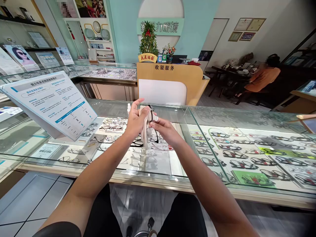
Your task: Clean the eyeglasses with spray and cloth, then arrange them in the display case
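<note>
A pair of black-framed eyeglasses (151, 114) is held up between both hands above the glass counter, with a dark temple arm hanging below. My left hand (135, 118) is closed around the eyeglasses through a pale cleaning cloth (145, 133), its thumb pressing from above and one finger raised. The cloth drapes down from this grip. From the right, my right hand (166, 130) pinches the lower side of the eyeglasses, where a bit of cloth also shows. The lenses are mostly covered by cloth and fingers. A small white bottle (128, 108) stands just behind my left hand.
The glass display counter (168, 177) holds rows of spectacle frames (243, 164) under its top. A tented information board (58, 105) stands on its left. Beyond is a wooden cashier desk (195, 74) with a plant (148, 41). A person in orange (264, 79) sits far right.
</note>
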A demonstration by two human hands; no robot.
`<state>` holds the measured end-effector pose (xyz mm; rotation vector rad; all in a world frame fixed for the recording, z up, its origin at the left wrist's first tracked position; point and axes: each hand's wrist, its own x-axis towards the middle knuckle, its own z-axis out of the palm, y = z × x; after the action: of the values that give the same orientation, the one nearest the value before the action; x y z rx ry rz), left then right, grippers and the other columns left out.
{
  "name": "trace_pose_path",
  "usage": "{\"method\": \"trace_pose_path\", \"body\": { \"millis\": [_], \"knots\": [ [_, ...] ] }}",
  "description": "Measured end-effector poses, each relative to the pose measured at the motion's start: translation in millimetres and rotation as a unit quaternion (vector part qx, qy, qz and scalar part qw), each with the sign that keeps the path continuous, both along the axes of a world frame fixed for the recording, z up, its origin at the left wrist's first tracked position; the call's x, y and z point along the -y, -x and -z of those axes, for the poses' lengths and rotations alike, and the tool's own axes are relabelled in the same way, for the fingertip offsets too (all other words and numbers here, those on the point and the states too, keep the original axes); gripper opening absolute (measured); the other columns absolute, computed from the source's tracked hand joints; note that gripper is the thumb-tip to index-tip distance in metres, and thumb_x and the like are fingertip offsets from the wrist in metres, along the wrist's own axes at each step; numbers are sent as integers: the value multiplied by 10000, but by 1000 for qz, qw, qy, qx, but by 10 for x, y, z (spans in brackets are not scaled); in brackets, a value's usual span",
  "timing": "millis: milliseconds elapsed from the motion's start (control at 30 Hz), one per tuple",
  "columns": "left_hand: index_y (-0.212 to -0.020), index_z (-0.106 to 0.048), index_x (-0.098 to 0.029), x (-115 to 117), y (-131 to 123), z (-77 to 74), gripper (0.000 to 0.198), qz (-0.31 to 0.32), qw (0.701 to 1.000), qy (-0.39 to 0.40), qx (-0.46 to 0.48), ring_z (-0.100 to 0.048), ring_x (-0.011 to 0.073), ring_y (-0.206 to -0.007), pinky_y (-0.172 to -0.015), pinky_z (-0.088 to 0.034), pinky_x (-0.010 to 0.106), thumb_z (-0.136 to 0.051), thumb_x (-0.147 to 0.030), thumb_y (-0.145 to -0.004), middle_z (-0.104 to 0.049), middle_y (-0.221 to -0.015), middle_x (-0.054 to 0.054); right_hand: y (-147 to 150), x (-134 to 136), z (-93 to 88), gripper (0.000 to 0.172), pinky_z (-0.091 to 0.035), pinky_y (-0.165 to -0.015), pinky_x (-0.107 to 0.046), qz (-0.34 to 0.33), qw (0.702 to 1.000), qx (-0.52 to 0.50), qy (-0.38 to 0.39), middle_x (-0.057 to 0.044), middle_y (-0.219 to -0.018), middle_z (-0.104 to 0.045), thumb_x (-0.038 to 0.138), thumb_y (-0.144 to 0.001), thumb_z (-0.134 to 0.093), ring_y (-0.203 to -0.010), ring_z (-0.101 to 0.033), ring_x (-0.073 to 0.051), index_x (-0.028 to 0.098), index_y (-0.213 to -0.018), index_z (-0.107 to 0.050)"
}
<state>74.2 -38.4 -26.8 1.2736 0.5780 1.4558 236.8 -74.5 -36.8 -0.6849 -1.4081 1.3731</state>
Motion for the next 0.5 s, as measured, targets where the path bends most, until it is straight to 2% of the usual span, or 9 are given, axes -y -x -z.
{"method": "trace_pose_path", "body": {
  "millis": [67,167,267,333,400,500],
  "knots": [
    [-1464,-499,-260,-18,4,0,840,5,1000,3,1,-740,163,-591,-535,-555,259,-882,-712,-868,-850,-920,31,10,-10,14,402,-502,-981,-363,11,1000,-12,9,-13,-964,-729,605,-789,-956,-969,-634,-207,238,-870,-815],
    [-1415,-538,-271,-56,14,-3,762,7,1000,-1,4,-815,215,-780,-643,-627,306,-850,-727,-889,-852,-993,47,9,-31,24,422,-498,-962,-352,25,999,-35,18,-3,-920,-717,610,-754,-982,-925,-622,-194,245,-852,-795],
    [-1379,-556,-280,-109,41,-10,703,-22,999,-17,19,-824,232,-904,-752,-657,343,-824,-728,-908,-836,-1022,44,-28,-53,1,416,-500,-936,-335,30,998,-48,-1,1,-903,-684,608,-760,-982,-901,-609,-184,249,-800,-775],
    [-1348,-569,-281,-140,73,-25,663,-55,998,-22,32,-805,212,-879,-748,-640,320,-839,-696,-907,-809,-980,24,-87,-72,-37,407,-513,-929,-330,48,997,-64,-19,-13,-981,-690,599,-768,-977,-928,-618,-186,252,-770,-765],
    [-1328,-593,-285,-141,104,-51,594,-74,997,-8,28,-752,175,-768,-682,-597,280,-845,-639,-924,-753,-889,-11,-169,-94,-86,402,-535,-951,-334,83,992,-87,-29,-34,-1123,-714,580,-762,-980,-1023,-648,-207,257,-753,-742],
    [-1331,-642,-298,-48,103,-111,461,-43,998,52,-8,-627,134,-609,-581,-512,248,-802,-547,-978,-649,-781,-45,-293,-127,-153,388,-559,-1002,-339,137,983,-114,-34,-50,-1238,-733,559,-755,-979,-1168,-669,-235,270,-773,-722]
  ]
}}
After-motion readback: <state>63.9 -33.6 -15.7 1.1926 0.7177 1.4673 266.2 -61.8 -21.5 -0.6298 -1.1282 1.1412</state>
